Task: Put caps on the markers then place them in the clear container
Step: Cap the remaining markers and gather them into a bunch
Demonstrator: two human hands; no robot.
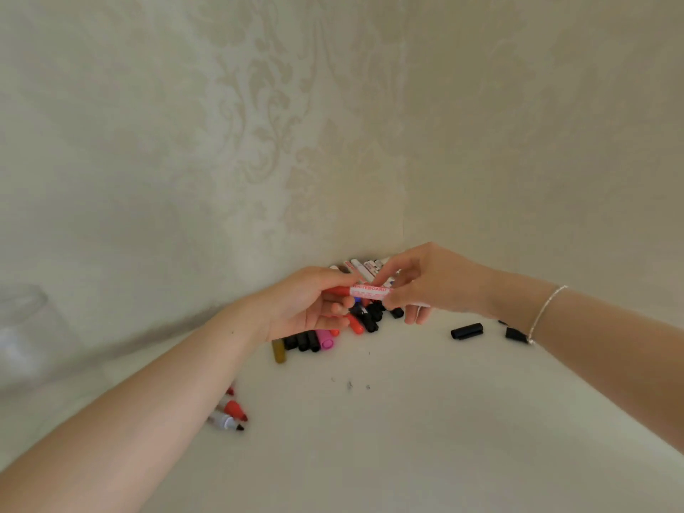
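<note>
Red and white, the marker [364,290] lies level between the two hands, held above the heap of caps [344,327] on the pale table [407,438]. The left hand [311,303] has its thumb and curled fingers closed round the red cap end of the marker, and the right hand [425,283] pinches the white barrel between thumb and forefinger, its other fingers hanging loosely curled. A thin silver bracelet [544,312] circles the right wrist.

Directly under the marker sits the heap: several black caps, one pink cap [326,339], one red cap [356,324] and one olive-gold cap [278,350] at its left edge, partly hidden by the left hand, so I cannot give a sure count of the black ones. Behind the marker, against the corner of the patterned wall [259,105], lies a bundle of white markers [364,266], perhaps four or five, though the right hand covers some. To the right of the marker, two black caps lie apart from the heap: one [467,331] in the open, one [516,335] beside the bracelet. Well below and left of the marker, next to the left forearm, two uncapped markers show, one with a red tip [234,409] and one with a dark tip [225,422]. Far to the left of the marker stands one clear container [22,335], blurred at the frame's edge.
</note>
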